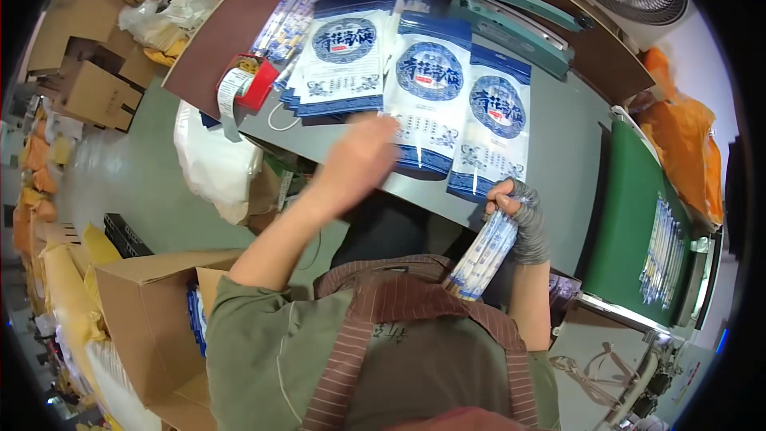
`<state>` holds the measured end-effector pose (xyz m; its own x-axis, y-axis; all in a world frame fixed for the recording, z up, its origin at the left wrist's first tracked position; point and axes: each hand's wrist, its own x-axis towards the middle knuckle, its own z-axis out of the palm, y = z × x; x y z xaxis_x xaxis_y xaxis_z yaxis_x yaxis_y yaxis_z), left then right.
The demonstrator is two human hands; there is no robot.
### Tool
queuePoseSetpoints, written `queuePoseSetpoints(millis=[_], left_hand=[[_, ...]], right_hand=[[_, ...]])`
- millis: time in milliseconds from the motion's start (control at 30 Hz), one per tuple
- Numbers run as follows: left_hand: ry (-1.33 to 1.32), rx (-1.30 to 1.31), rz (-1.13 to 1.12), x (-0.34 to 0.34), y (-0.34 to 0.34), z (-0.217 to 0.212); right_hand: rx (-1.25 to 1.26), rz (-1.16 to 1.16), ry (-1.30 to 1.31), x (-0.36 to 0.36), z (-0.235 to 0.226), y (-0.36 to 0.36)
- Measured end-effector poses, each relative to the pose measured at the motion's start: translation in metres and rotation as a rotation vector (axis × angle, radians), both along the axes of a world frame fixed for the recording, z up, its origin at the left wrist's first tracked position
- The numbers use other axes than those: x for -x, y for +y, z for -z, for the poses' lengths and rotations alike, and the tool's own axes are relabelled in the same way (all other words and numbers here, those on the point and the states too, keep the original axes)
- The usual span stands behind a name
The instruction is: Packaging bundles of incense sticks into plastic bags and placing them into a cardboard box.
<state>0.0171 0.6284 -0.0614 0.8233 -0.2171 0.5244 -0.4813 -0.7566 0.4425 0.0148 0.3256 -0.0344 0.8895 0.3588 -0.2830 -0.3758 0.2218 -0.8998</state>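
Note:
My left hand (363, 153), blurred by motion, is over the table's near edge, at the lower corner of the middle blue-and-white plastic pouch (428, 84). Its fingers are smeared, so I cannot tell whether they hold anything. Wrapped in grey around palm and wrist, my right hand (523, 219) is closed on a bundle of wrapped chopsticks (483, 259) in slim blue-and-white sleeves, slanting down past the table edge. Just above it lies another pouch (495, 116), flat. Left of the middle pouch is a fanned stack of pouches (341, 64).
A teal sealing machine (519, 28) stands at the back. Wrapped sticks (291, 20) and a red label dispenser (254, 84) sit at left. More sticks (662, 251) lie on a green conveyor belt (630, 207) at right. A cardboard box (144, 327) stands lower left.

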Motion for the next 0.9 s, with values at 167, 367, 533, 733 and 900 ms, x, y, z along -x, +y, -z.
queuePoseSetpoints(millis=[167, 367, 533, 733, 900], left_hand=[[-0.039, -0.273, -0.175, -0.036, 0.103, 0.024], [0.424, 0.017, -0.123, -0.076, 0.122, 0.005], [0.368, 0.29, -0.014, -0.091, 0.127, 0.006], [0.167, 0.388, -0.257, -0.108, 0.094, -0.014], [0.07, 0.135, -0.036, -0.085, -0.034, -0.059]], right_hand=[[0.039, 0.052, 0.003, -0.003, 0.002, 0.022], [0.055, 0.071, -0.006, -0.004, 0.001, 0.014], [0.001, 0.071, -0.009, -0.004, 0.006, 0.009], [-0.022, 0.124, 0.0, 0.003, 0.002, -0.002], [-0.077, 0.196, -0.021, 0.018, 0.001, -0.013]])
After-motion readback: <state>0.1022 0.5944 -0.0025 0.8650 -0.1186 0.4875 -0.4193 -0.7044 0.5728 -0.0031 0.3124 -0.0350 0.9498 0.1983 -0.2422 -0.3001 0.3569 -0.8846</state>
